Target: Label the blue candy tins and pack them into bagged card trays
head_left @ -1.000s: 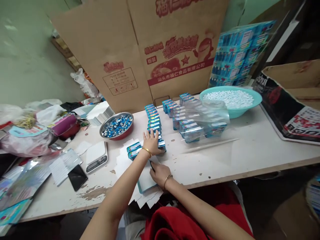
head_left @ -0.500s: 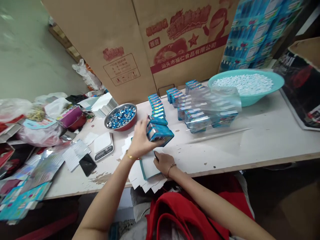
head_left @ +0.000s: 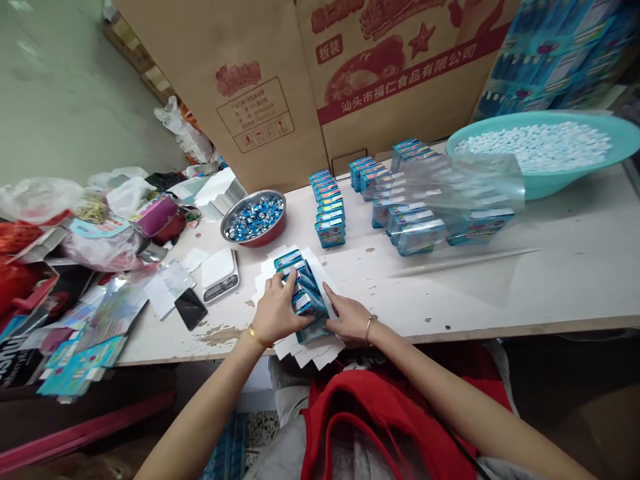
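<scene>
Left hand [head_left: 275, 312]: clutching blue boxes [head_left: 309, 288], covering some!
Right hand [head_left: 350, 319]: beside them, grip can't be told.
Carton [head_left: 280, 53]: top cut off.
Scale [head_left: 220, 275]: just one.

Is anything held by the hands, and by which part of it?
Left hand grips small blue boxes by their left side and near end; right hand: unclear.

The bare left forearm [head_left: 210, 400] carries a smooth, rounded, gold-coloured bangle [head_left: 257, 335]; the bare right forearm [head_left: 440, 390] wears a thinner metallic bracelet [head_left: 371, 329]. A bright red cloth garment [head_left: 370, 393] (softly creased, with a looped strap) lies over light grey fabric clothing [head_left: 291, 403].
</scene>
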Motion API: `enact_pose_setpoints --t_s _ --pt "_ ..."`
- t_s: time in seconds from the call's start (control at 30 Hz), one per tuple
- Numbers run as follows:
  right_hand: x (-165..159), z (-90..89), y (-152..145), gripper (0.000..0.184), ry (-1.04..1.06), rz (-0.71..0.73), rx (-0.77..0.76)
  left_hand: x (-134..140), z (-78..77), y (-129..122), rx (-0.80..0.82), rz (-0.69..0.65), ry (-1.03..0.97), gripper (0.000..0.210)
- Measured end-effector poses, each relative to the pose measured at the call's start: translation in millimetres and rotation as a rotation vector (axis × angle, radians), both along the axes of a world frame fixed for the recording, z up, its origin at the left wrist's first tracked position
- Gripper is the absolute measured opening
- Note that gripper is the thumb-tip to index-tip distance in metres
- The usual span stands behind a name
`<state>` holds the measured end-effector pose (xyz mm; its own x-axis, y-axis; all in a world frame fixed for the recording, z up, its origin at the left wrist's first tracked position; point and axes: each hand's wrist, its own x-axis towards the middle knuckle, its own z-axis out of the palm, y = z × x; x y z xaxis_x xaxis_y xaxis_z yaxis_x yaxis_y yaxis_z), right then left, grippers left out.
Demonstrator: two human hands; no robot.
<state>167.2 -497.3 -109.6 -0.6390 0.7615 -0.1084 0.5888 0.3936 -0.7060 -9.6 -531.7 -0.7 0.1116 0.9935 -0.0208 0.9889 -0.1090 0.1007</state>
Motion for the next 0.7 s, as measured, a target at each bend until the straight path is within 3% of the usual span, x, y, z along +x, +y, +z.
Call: enact_pose_setpoints --t_s 0.17,0.37,0.53,0.7 --pt "0.0 -3.6 -3.2 0.082 0.019 0.041 0.063 10.2 -2.0 -3.4 0.072 -0.090 0.207 0.091" --pt "-3.6 2.7 -8.2 0.068 -0.080 0.077 0.133 -1.1 -15.1 -9.7 -0.053 -0.222 0.254 0.090" --pt "-6.2 5.7 -11.3 0.065 -0.113 0.049 0.129 21.6 -27.4 -10.4 0.015 -0.087 0.355 0.079" --pt "-8.4 4.2 -12.7 0.070 -0.083 0.020 0.108 29.8 -34.2 -17.1 0.038 0.027 0.411 0.081"
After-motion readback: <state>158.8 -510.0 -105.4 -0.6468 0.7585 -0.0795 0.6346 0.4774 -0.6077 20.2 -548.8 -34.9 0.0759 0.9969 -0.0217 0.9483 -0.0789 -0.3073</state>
